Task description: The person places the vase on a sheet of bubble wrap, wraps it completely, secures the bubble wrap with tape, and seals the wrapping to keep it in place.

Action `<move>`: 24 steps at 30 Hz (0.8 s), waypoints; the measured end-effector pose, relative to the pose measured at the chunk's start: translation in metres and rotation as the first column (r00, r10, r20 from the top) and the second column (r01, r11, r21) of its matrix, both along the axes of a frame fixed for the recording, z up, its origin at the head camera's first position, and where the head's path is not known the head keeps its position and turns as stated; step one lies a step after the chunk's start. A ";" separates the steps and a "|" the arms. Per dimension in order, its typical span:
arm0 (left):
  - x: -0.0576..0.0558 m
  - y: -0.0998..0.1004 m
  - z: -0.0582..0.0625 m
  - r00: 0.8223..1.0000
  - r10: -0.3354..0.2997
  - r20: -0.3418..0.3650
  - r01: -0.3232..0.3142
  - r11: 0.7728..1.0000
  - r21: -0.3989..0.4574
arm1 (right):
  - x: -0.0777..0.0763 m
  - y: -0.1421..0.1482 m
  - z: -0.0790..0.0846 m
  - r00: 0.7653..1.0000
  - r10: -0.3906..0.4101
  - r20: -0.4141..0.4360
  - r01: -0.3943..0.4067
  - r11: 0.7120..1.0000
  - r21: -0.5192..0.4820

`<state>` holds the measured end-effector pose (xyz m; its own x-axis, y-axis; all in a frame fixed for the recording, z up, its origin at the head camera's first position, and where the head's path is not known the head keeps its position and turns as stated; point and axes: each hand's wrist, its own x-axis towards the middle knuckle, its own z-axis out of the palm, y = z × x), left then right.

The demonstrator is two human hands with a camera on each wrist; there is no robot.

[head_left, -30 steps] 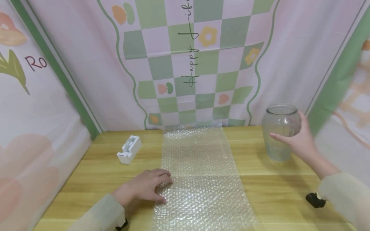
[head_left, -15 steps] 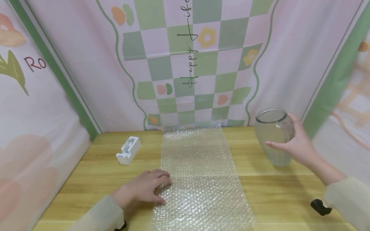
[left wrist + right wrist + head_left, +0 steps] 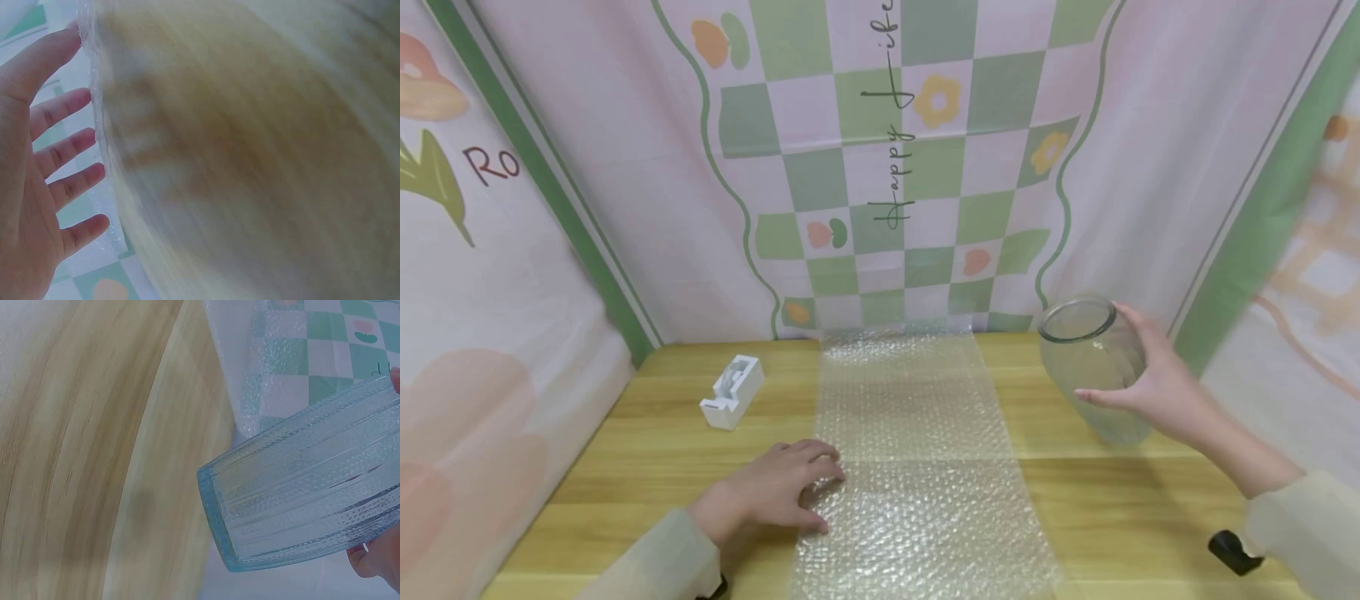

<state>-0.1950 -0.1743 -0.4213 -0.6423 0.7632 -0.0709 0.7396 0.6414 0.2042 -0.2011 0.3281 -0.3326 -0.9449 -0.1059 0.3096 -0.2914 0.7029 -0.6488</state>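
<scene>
A clear ribbed glass vase (image 3: 1086, 371) is in my right hand (image 3: 1176, 396), which grips its side with the thumb across the front. Its mouth leans left, and in the right wrist view the vase (image 3: 300, 487) shows its thick base apart from the tabletop. A long sheet of bubble wrap (image 3: 917, 433) lies flat in the middle of the table, left of the vase. On its left edge rests my left hand (image 3: 771, 487), fingers spread and slightly bent. From the left wrist view, the fingertips of that hand (image 3: 28, 181) touch the sheet's edge.
A white tape dispenser (image 3: 733, 392) stands on the wooden table (image 3: 647, 450), left of the sheet. Behind the table hangs a checked cloth (image 3: 880, 167), and the bubble wrap's far end turns up against it. Patterned cloth (image 3: 505, 350) also hangs along both sides.
My right hand has brought the vase left and nearer to me, tipping its mouth leftward from upright. The left hand and the bubble wrap stay in place.
</scene>
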 end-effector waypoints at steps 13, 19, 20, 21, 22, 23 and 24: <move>0.001 -0.001 0.002 1.000 0.000 0.019 0.000 1.000 0.007 | 0.010 -0.018 0.006 0.993 0.061 -0.099 -0.050 0.993 0.108; 0.000 -0.005 0.000 1.000 -0.026 -0.001 0.026 0.999 0.033 | 0.014 -0.027 0.009 0.992 0.103 -0.073 -0.093 0.987 0.129; 0.000 -0.005 0.000 1.000 -0.030 -0.006 0.030 0.999 0.036 | 0.015 -0.028 0.010 0.991 0.112 -0.070 -0.102 0.986 0.134; 0.000 -0.005 0.000 1.000 -0.030 -0.006 0.031 0.999 0.039 | 0.015 -0.029 0.010 0.990 0.120 -0.075 -0.108 0.984 0.145; -0.001 -0.005 0.001 0.999 -0.034 -0.011 0.034 0.998 0.045 | 0.015 -0.030 0.011 0.988 0.132 -0.079 -0.119 0.981 0.154; -0.001 -0.006 0.002 0.999 -0.033 -0.014 0.033 0.998 0.045 | 0.015 -0.032 0.011 0.986 0.145 -0.084 -0.129 0.978 0.164; -0.001 -0.006 0.003 0.999 -0.031 -0.020 0.032 0.999 0.044 | 0.015 -0.033 0.012 0.984 0.156 -0.090 -0.139 0.975 0.174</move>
